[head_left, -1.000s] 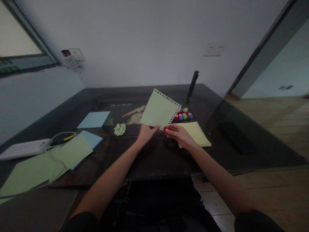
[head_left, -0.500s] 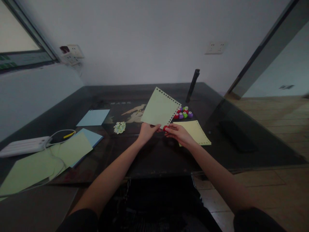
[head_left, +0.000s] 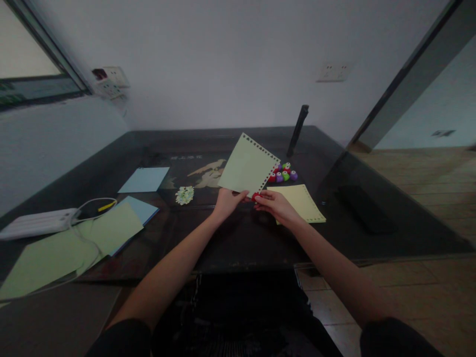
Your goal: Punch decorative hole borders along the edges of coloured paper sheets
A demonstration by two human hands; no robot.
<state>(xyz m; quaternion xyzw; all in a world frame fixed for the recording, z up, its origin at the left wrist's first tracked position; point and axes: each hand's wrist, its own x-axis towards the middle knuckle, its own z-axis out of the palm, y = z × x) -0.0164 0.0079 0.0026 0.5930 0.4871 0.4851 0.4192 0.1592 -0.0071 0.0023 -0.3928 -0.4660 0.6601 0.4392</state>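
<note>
Head: left hand (head_left: 226,201) beside right hand (head_left: 275,204).

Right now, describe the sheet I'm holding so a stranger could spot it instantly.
Find the dark table; near its middle, the left hand grips a pale green sheet by its lower edge. Holes line two adjoining edges. The pale yellow sheet to its right has holes too, but only the green one is in hand.

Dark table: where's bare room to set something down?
Free: the table between its near edge and the left hand and right hand; far left, between far blue sheet and back wall. Crowded: near left, with green sheets and white block; also around the coloured pieces.
</note>
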